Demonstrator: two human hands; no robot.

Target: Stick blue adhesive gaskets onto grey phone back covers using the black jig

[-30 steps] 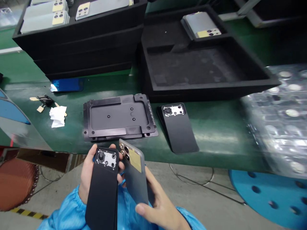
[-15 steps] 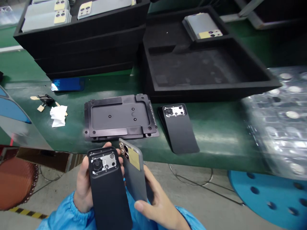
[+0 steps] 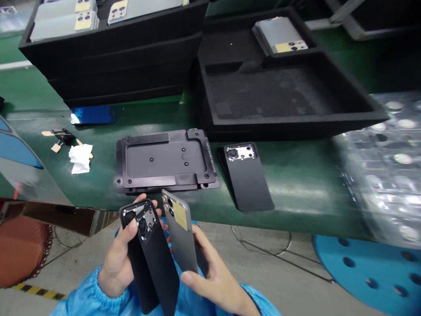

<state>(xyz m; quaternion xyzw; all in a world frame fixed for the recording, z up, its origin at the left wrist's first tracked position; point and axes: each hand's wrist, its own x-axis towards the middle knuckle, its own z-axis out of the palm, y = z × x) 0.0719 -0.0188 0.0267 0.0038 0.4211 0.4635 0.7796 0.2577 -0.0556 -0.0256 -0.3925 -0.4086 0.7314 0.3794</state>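
Note:
My left hand point(image 3: 116, 259) grips a black phone back cover point(image 3: 153, 254) by its upper edge, thumb across the camera cutout plate; a second black piece shows fanned beneath it. My right hand point(image 3: 219, 274) holds a grey phone back cover point(image 3: 180, 237) with a yellow sticker and gold camera rings, tilted upright beside the black one. Both hands are below the table's front edge, over the floor. On the green table just ahead lies a black metal fixture plate point(image 3: 166, 160), and right of it another black back cover point(image 3: 246, 175) lying flat.
Black foam trays point(image 3: 283, 112) stand at the back, one holding grey covers point(image 3: 281, 37); stacked trays point(image 3: 108, 52) at back left. White tissue point(image 3: 80, 158), small parts and a blue film piece point(image 3: 94, 116) lie left. A clear blister tray point(image 3: 388, 162) sits right. A blue stool point(image 3: 371, 267) is below.
My left hand has turned the black cover so it slants to the right and slid its thumb over the camera plate. The grey cover in my right hand has shifted slightly left.

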